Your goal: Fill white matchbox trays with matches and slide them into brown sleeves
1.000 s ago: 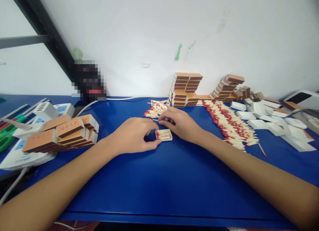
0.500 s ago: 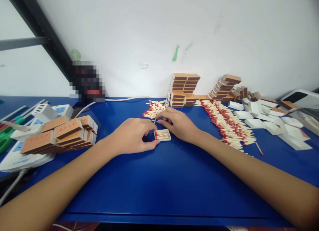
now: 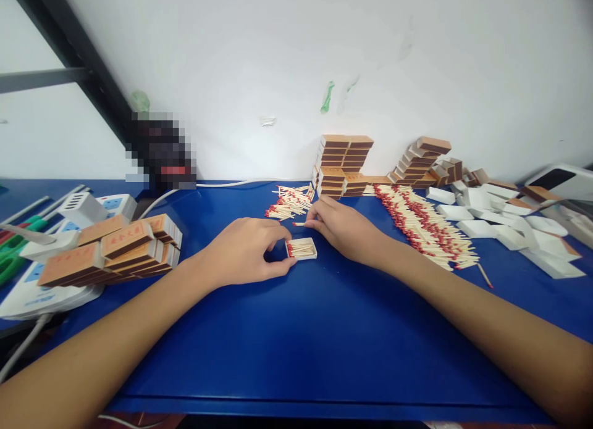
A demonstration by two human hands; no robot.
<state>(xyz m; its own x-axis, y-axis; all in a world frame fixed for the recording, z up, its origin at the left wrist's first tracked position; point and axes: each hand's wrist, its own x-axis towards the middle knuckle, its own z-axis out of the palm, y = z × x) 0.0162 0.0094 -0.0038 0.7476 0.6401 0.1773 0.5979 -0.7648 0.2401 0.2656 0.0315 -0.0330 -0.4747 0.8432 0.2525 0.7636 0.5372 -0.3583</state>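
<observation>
A small white matchbox tray (image 3: 302, 249) with several red-tipped matches in it lies on the blue table (image 3: 296, 349). My left hand (image 3: 245, 251) curls round the tray's left end, thumb and fingers closed on it. My right hand (image 3: 343, 229) sits just behind the tray and pinches a single match (image 3: 299, 223) by its stick, the red head pointing left. A small loose pile of matches (image 3: 290, 204) lies right behind both hands.
A long heap of matches (image 3: 426, 226) runs along the right. Stacked brown matchbox sleeves (image 3: 345, 165) stand by the wall, more closed boxes (image 3: 115, 247) lie at left on power strips (image 3: 99, 207). White empty trays (image 3: 504, 222) are scattered at right. Green scissors (image 3: 13, 250) are far left.
My right hand has drawn a single match out of the small pile and shifted slightly right and back. My left hand has stayed on the tray.
</observation>
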